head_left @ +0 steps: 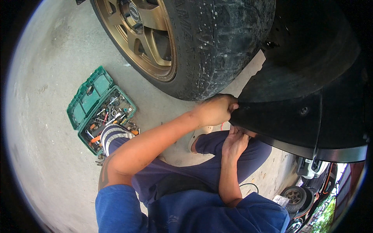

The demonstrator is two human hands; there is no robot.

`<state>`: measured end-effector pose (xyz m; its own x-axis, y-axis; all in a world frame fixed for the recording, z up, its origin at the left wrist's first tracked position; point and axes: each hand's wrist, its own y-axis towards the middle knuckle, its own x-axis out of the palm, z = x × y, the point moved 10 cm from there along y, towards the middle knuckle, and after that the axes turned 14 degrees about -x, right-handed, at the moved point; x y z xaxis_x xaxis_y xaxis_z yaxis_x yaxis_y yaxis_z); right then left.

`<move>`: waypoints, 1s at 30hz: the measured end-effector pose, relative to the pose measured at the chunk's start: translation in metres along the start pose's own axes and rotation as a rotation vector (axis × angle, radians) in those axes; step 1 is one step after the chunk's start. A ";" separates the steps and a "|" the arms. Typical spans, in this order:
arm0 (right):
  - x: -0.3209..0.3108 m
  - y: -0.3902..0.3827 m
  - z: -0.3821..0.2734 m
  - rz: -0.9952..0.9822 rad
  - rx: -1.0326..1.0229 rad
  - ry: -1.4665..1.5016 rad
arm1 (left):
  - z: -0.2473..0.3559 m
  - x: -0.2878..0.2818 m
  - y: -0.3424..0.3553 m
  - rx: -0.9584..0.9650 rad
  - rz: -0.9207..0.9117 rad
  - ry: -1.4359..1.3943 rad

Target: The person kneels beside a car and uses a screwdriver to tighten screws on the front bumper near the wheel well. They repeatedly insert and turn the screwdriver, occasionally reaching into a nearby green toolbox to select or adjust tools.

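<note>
A black wheel arch liner [279,116] curves across the right side, behind the big tire [229,46]. My left hand [215,110] reaches over to its near corner, the fingers closed round the edge just below the tread. Lower down, my right hand [235,144] is turned palm up at the liner's lower rim. Its fingers are bent together against the underside, and their tips are partly hidden there. Whatever they pinch cannot be made out. A small red bit [222,126] shows beneath my left hand.
An open green toolbox [132,106], full of loose hand tools and sockets, lies on the concrete floor [46,97] by my left knee. The gold wheel rim [155,39] faces left. A dark lip [342,154] edges the bodywork. Further back right are another wheel [294,197] and vehicles.
</note>
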<state>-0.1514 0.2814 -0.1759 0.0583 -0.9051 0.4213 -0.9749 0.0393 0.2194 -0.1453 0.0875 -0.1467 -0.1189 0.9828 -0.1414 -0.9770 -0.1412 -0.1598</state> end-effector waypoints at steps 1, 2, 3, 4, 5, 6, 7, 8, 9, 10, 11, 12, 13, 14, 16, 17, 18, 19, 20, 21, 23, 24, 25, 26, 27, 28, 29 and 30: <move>-0.001 0.000 0.000 -0.002 -0.001 -0.035 | 0.006 -0.002 -0.003 0.108 0.046 0.043; -0.001 0.000 0.000 -0.014 -0.003 -0.052 | 0.012 -0.007 -0.008 0.223 0.136 0.070; 0.003 0.001 -0.001 -0.056 -0.015 -0.029 | 0.016 -0.008 -0.012 0.307 0.187 0.111; -0.001 0.001 0.000 -0.033 0.002 -0.070 | 0.018 -0.008 -0.015 0.371 0.223 0.151; -0.001 0.002 0.001 -0.039 0.009 -0.072 | 0.017 -0.009 -0.017 0.391 0.246 0.150; -0.003 0.001 0.002 -0.023 0.024 -0.059 | 0.015 -0.009 -0.017 0.388 0.257 0.149; -0.002 0.002 0.001 -0.042 0.017 -0.072 | 0.014 -0.009 -0.017 0.374 0.268 0.140; -0.002 0.002 0.001 -0.039 0.020 -0.069 | 0.010 -0.013 -0.016 0.334 0.266 0.053; -0.003 0.001 0.002 -0.018 0.030 -0.047 | 0.006 -0.017 -0.015 0.278 0.258 -0.042; -0.001 0.001 0.000 -0.033 0.013 -0.058 | 0.000 -0.017 -0.012 0.188 0.229 -0.111; 0.001 0.000 -0.002 -0.030 0.000 -0.049 | -0.004 -0.014 -0.008 0.109 0.141 -0.199; 0.005 0.000 -0.003 -0.045 -0.012 -0.018 | -0.011 -0.006 -0.005 -0.006 0.033 -0.262; 0.002 0.000 -0.003 -0.008 -0.009 -0.052 | -0.017 0.001 -0.003 -0.106 -0.070 -0.318; 0.002 -0.001 -0.003 0.010 -0.002 -0.062 | -0.016 0.001 -0.002 -0.126 -0.101 -0.318; 0.004 -0.001 -0.002 0.029 0.000 -0.060 | -0.012 0.000 0.001 -0.135 -0.141 -0.290; 0.004 -0.001 -0.003 0.036 -0.004 -0.056 | -0.012 0.002 0.002 -0.149 -0.152 -0.291; 0.007 -0.001 -0.004 0.024 -0.011 -0.031 | -0.014 0.002 0.004 -0.168 -0.148 -0.279; 0.004 -0.001 -0.003 0.046 -0.004 -0.047 | -0.014 0.002 0.005 -0.169 -0.141 -0.269; 0.004 -0.001 -0.003 0.050 0.001 -0.045 | -0.013 0.001 0.006 -0.153 -0.119 -0.267; 0.005 0.000 -0.003 0.040 0.009 -0.024 | -0.011 0.000 0.006 -0.118 -0.094 -0.266; 0.005 -0.001 -0.002 0.021 0.030 -0.082 | -0.012 0.002 0.006 -0.111 -0.095 -0.258; 0.002 -0.001 -0.001 0.038 0.047 -0.100 | -0.016 0.004 0.006 -0.139 -0.121 -0.252; 0.005 -0.001 -0.003 0.012 0.029 -0.080 | -0.018 0.004 0.006 -0.158 -0.129 -0.254; 0.005 -0.001 -0.004 0.020 0.017 -0.059 | -0.015 0.003 0.005 -0.131 -0.135 -0.241; 0.010 -0.001 -0.005 -0.011 -0.001 -0.006 | -0.011 0.000 0.004 -0.096 -0.123 -0.236; 0.005 -0.001 -0.004 0.028 0.007 -0.038 | -0.010 0.000 0.003 -0.109 -0.144 -0.249; 0.005 -0.001 -0.004 0.028 0.007 -0.038 | -0.005 -0.002 0.002 -0.095 -0.159 -0.276; 0.007 -0.001 -0.003 0.011 0.006 -0.016 | -0.005 0.001 0.001 -0.129 -0.208 -0.323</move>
<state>-0.1494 0.2766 -0.1703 0.0444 -0.9111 0.4099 -0.9766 0.0469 0.2099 -0.1457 0.0874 -0.1515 0.0097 0.9759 0.2179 -0.9582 0.0713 -0.2769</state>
